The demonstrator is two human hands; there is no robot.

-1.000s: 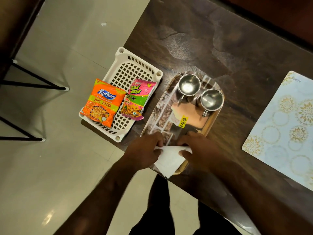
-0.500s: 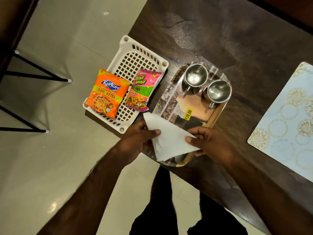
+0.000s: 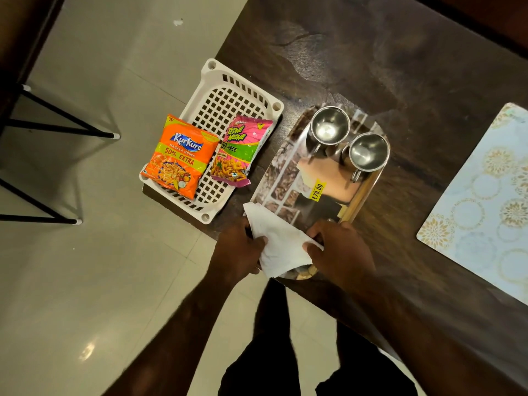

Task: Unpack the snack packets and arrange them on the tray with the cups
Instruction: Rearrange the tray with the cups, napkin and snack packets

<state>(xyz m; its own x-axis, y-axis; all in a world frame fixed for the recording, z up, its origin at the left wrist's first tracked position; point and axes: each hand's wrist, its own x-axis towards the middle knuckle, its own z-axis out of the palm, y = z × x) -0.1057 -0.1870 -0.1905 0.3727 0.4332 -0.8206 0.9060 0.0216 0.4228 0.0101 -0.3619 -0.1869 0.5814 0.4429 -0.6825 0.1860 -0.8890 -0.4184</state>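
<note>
An orange Kurkure packet [image 3: 181, 157] and a pink-green snack packet [image 3: 241, 151] lie side by side in a white plastic basket [image 3: 228, 92] at the table's left edge. Right of it sits a printed tray [image 3: 288, 178] carrying two steel cups [image 3: 330, 125] [image 3: 368, 151] at its far end and a yellow price sticker [image 3: 317, 190]. Over the tray's near end, my left hand [image 3: 238, 248] and my right hand [image 3: 340, 250] both pinch a white tissue [image 3: 278, 241], one on each side.
A patterned pale-blue placemat [image 3: 483, 201] lies on the dark wooden table [image 3: 400, 67] to the right. Black metal stool legs [image 3: 57, 130] stand on the tiled floor at the left. My legs show below the table edge.
The tissue went from a small folded piece to a spread triangle held up, and now sits lower over the tray's near end. Both hands stay on it.
</note>
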